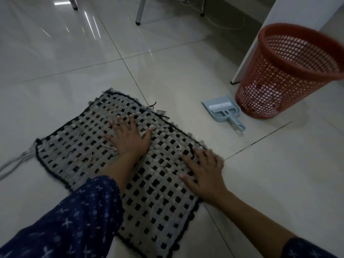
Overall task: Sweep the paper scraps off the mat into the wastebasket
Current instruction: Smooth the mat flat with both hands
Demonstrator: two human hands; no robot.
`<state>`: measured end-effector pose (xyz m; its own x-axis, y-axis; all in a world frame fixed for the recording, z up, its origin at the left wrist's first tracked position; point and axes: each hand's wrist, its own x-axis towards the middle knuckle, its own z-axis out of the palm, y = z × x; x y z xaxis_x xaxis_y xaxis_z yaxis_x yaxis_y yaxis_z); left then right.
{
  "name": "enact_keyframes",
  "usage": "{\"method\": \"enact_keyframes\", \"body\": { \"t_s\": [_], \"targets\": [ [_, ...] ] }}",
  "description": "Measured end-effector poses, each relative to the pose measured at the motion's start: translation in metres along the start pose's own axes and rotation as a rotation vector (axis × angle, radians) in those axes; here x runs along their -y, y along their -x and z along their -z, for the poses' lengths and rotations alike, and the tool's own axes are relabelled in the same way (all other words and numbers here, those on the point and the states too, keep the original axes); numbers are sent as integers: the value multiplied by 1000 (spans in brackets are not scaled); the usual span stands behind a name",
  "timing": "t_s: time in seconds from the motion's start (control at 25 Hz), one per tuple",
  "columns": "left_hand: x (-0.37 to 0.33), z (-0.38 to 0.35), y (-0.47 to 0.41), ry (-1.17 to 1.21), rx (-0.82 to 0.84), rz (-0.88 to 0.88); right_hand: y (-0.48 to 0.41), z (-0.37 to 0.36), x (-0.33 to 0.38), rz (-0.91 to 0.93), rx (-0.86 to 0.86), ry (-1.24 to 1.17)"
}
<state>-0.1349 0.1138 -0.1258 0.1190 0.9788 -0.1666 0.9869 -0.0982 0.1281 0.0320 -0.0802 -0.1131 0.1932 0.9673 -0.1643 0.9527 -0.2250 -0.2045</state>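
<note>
Head view: both hands (128, 138) spread flat on woven mat (78, 146), glossy tiled floor (55, 53).

wastebasket (290, 71) rim cut off right, chair legs (138, 13) cropped above

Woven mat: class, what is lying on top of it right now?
Both hands press flat on the woven mat: left hand mid-mat, right hand at its right edge. A few pale paper scraps show; anything beneath the palms is hidden.
</note>
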Motion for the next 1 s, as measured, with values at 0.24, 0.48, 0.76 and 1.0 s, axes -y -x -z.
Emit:
{"method": "enact_keyframes", "body": {
  "t_s": [0.24,0.48,0.76,1.0],
  "targets": [
    [60,16,-78,-49,9,-184,-15,-27,125,-157,-88,-49],
    [38,36,-131,-18,84,-96,-43,-31,165,-233,-142,-88],
    [0,47,-155,74,137,-53,-56,-33,181,-278,-61,-93],
    [12,37,-160,16,155,-150,-51,-36,156,-127,-63,32]
  ]
}}
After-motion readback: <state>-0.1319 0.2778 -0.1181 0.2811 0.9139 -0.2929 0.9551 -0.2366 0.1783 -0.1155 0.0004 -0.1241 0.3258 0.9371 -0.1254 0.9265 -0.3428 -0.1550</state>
